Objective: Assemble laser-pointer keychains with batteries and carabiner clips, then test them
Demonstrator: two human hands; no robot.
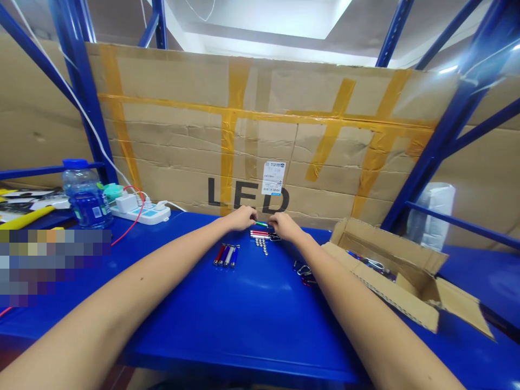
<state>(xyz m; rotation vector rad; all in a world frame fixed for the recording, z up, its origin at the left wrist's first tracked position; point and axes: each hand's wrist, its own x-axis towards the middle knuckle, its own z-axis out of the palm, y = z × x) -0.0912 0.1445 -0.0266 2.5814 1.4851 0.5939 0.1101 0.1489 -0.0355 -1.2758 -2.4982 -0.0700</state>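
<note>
Penlight [262,223] between left hand [241,218], right hand [283,226]

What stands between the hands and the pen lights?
Nothing visible for the left hand and the pen lights. From the right hand, short red-and-silver tubes and small silver beads lie in the way.

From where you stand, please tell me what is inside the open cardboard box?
The open cardboard box holds metal clips and something blue. Its flaps hide the rest.
</note>
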